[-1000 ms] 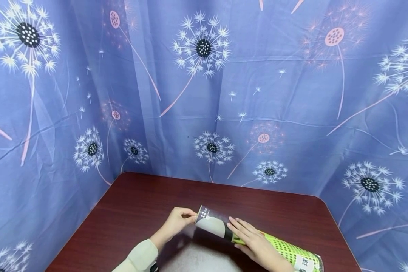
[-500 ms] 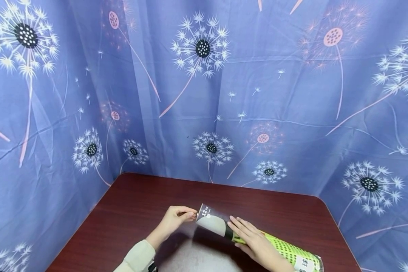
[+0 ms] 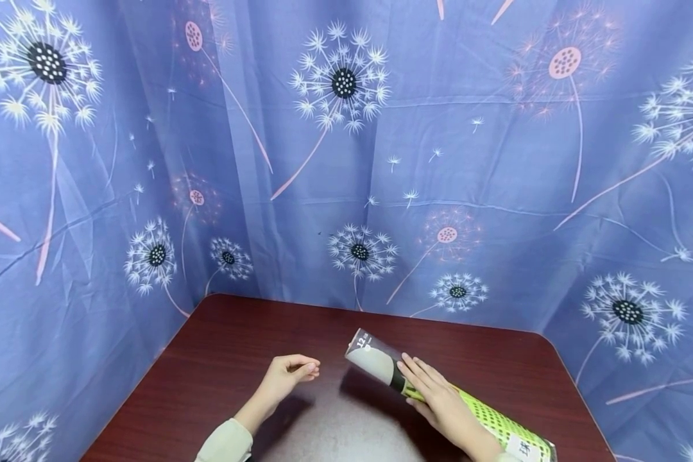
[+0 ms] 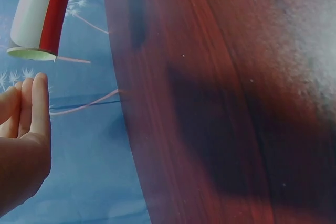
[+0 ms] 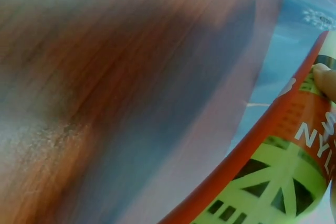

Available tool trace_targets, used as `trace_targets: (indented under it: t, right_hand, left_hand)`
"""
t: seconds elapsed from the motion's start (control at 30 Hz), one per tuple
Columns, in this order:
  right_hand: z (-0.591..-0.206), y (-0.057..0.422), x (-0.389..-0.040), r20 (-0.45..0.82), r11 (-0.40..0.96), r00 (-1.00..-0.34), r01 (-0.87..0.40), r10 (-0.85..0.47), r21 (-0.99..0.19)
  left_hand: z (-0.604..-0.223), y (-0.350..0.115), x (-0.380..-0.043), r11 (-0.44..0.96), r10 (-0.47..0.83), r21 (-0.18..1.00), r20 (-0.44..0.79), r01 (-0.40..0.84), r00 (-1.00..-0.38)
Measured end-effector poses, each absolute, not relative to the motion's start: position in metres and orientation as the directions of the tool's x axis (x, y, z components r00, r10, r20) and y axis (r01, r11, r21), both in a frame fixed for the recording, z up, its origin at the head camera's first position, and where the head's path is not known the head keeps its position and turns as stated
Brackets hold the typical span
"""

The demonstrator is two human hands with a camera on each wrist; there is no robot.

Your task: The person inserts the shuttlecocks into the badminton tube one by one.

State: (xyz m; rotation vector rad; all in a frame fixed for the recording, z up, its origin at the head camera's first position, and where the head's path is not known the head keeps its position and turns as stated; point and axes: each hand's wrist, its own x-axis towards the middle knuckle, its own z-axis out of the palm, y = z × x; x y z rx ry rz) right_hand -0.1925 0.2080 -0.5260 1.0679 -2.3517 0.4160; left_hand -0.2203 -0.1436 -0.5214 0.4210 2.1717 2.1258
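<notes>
My right hand (image 3: 439,401) grips a printed shuttlecock tube (image 3: 375,360), fingers laid over its top side and thumb on the near side. The tube is white and dark at its left end and yellow-green towards the right; it slants above the table. In the right wrist view a thumb (image 5: 325,81) presses the tube's red and green wall (image 5: 278,174). Just left of the tube's end, apart from it, is my left hand (image 3: 285,378), fingers close together with nothing visible in them. The left wrist view shows the tube's pale round end (image 4: 32,54) beyond those fingertips.
A dark red-brown table (image 3: 219,346) with rounded far corners lies under both hands. Blue curtains (image 3: 300,256) with dandelion prints hang behind it and along the sides. Light glares off the table's near middle.
My left hand has drawn away from the tube's end, down and to the left. My right hand has shifted slightly right with the tube, whose left end is now higher.
</notes>
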Motion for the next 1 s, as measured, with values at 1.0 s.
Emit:
trace_targets:
  t: [1.0]
  right_hand:
    - [-0.557, 0.235, -0.234, 0.521, 0.737, -0.643, -0.675, -0.561, -0.04]
  left_hand:
    - [-0.531, -0.151, -0.214, 0.014, 0.206, 0.998, 0.059, 0.063, -0.977]
